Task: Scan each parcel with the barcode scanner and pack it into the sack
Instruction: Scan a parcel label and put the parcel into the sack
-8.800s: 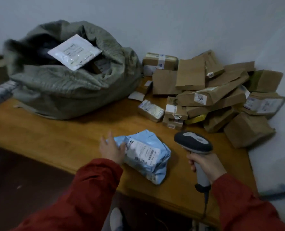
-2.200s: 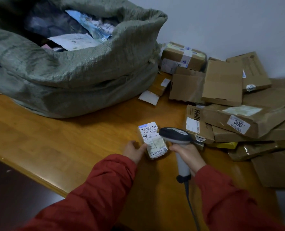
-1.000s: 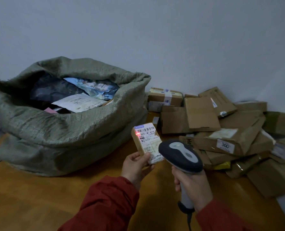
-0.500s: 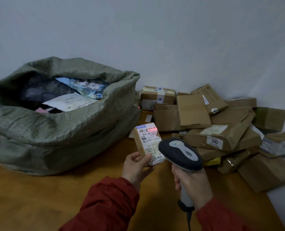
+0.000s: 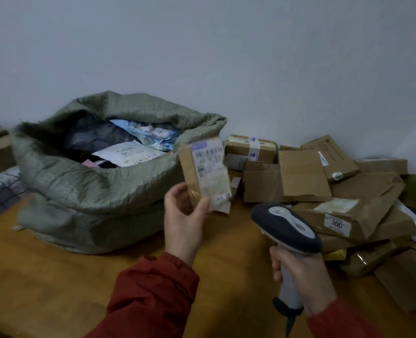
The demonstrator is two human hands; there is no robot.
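Note:
My left hand (image 5: 184, 220) grips a small brown cardboard parcel (image 5: 205, 172) with a white label, held upright in the air just right of the sack's rim. The parcel is blurred. A grey-green woven sack (image 5: 92, 191) lies open on the wooden table (image 5: 43, 276) at the left, with a blue mailer (image 5: 151, 134) and a white mailer (image 5: 129, 152) showing inside. My right hand (image 5: 302, 276) holds the grey barcode scanner (image 5: 286, 225) by its handle, lower right of the parcel and apart from it.
A pile of several brown cardboard parcels (image 5: 336, 198) fills the table's right side against the white wall. One carries a "300" sticker (image 5: 336, 224). A checked cloth (image 5: 0, 189) lies beyond the table's left edge. The scanner cable hangs at the front edge.
My left hand has lifted the small parcel higher and leftward toward the sack's rim. The scanner has dropped away to the right, and the red scan light is gone from the label.

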